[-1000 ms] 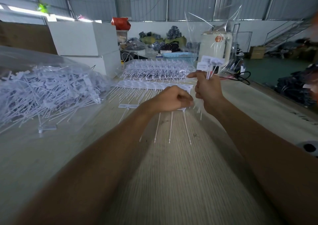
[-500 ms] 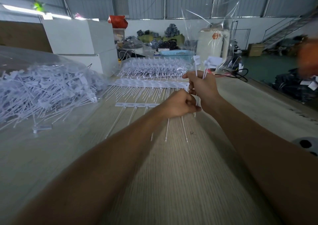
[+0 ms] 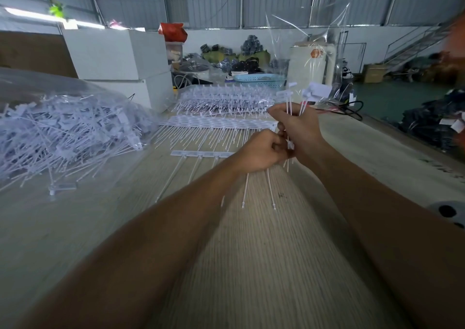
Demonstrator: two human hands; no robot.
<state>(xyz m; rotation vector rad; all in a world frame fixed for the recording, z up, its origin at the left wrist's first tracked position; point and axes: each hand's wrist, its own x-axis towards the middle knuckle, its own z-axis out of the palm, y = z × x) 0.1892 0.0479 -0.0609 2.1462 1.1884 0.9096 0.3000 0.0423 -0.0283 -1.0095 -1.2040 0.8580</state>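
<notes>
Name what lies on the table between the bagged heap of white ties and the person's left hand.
The head view shows a short strip of joined white ties lying flat there, its right end hidden behind the left hand.

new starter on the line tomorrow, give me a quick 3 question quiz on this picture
1. True or false: the right hand holds several white plastic tag ties upright.
2. Where is the loose pile of ties? A) in a blue basket B) in a clear bag on the table, left side C) on the floor
3. Fill in: the left hand pinches a tag tie with ____ fingers.
Key: 1 true; 2 B; 3 curled.
</notes>
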